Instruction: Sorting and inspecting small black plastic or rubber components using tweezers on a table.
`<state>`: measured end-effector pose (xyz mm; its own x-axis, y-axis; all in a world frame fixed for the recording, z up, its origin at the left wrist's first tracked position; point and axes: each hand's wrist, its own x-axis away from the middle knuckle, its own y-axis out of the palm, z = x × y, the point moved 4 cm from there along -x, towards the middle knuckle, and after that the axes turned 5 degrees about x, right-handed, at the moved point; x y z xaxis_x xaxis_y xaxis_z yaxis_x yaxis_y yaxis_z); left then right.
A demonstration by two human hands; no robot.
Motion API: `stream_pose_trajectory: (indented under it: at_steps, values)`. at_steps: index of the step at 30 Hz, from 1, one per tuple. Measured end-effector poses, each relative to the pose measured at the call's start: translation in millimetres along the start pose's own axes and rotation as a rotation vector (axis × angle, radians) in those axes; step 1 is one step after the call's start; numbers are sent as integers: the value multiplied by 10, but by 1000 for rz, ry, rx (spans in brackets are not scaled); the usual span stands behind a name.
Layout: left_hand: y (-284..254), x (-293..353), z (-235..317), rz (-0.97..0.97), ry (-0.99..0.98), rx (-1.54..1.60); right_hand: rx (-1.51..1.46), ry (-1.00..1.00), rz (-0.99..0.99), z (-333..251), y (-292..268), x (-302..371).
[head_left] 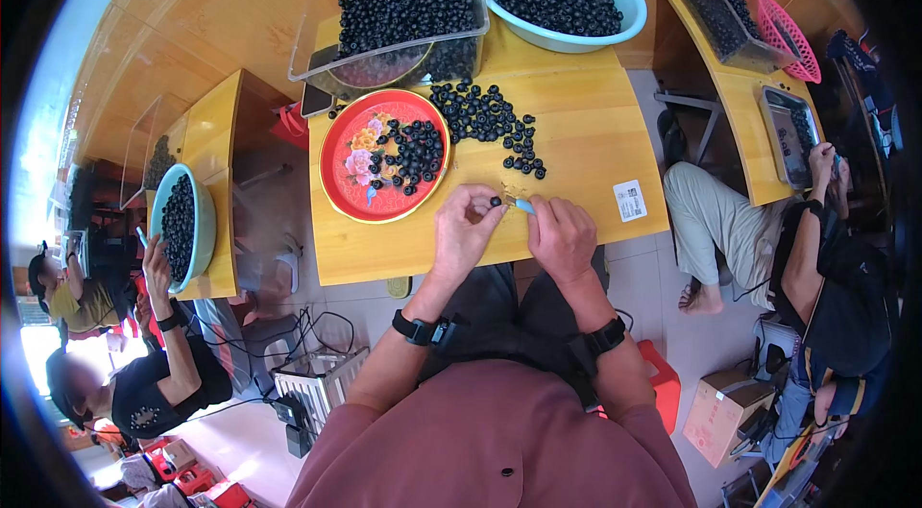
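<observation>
My left hand (pixel 463 228) pinches a small black round bead (pixel 496 202) between thumb and fingertips, over the near part of the yellow wooden table (pixel 576 124). My right hand (pixel 563 237) is closed around a small tool with a light blue handle (pixel 524 206); its tip points at the bead, and whether they touch is hard to tell. Small brownish crumbs (pixel 517 191) lie just beyond the fingertips. Left of my hands sits a round red floral tray (pixel 336 177) with several similar beads in it. Loose black beads (pixel 475 111) are spread beside the tray.
At the table's back stand a clear plastic bin (pixel 305 42) and a light blue basin (pixel 567 42), both heaped with black beads. A dark phone-like object (pixel 315 100) lies by the bin. A white label (pixel 630 202) marks the right edge. People work at tables on both sides.
</observation>
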<state>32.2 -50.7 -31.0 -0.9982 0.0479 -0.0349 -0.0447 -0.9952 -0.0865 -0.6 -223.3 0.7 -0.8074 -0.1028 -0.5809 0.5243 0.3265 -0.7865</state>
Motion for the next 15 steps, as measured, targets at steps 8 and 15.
stream_pose_trajectory:
  at_steps: [8, 15]
  values:
    - [-15, -21, 123, 46, 139, -36, -52, 82, -78, 58, 49, -26]
    - [-26, -33, 18, 104, 157, -3, -137, 37, -85, 104, 108, -170]
